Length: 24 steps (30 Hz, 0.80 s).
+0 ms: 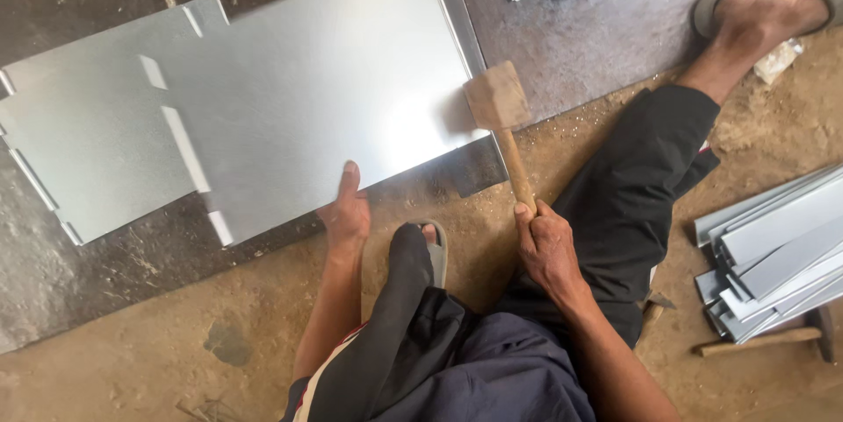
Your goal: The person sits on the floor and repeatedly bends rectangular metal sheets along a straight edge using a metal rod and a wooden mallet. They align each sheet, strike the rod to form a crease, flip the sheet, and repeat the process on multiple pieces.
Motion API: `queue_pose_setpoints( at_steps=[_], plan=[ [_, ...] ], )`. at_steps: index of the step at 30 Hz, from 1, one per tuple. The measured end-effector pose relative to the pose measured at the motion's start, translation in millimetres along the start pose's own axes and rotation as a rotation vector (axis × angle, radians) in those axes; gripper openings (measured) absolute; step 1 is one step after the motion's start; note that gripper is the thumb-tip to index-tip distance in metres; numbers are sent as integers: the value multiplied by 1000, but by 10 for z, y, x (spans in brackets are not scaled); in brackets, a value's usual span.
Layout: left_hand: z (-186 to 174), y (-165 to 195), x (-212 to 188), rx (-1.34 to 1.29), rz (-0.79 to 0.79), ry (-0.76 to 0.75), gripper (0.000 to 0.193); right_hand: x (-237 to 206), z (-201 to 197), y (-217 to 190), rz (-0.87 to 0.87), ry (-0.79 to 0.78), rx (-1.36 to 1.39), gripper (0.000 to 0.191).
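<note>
Dirt floor: left hand flat, pinning grey galvanised sheet; right hand clamped on wooden mallet, head at sheet's right edge.

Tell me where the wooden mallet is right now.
In the head view, right of centre: the right hand grips the wooden mallet by its handle, and its head rests at the right edge of the metal sheet.

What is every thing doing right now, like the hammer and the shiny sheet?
wooden mallet: gripped, head at the sheet's edge.
metal sheet: lying flat, notched along its left part.
right hand: closed around the mallet handle.
left hand: pressed on the sheet.
metal strips: stacked at right.
</note>
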<state>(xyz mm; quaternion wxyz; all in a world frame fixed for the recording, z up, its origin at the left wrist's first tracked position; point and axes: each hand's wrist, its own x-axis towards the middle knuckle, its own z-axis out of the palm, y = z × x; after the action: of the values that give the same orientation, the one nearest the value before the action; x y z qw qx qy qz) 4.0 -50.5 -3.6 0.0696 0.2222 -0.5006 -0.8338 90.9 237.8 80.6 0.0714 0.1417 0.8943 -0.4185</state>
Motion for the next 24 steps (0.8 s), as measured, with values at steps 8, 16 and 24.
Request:
queue_pose_setpoints(
  at_steps=[8,16,24],
  plan=[
    [806,590,-291,1518,1397,-319,21,-119,86,57,4,-82,158,40],
    [1435,610,-490,1752,1526,-404,20,-351,30,-101,-8,-37,115,34],
    [1398,426,-516,1877,1629,-328,20,-403,47,-64,-62,37,200,29]
  ],
)
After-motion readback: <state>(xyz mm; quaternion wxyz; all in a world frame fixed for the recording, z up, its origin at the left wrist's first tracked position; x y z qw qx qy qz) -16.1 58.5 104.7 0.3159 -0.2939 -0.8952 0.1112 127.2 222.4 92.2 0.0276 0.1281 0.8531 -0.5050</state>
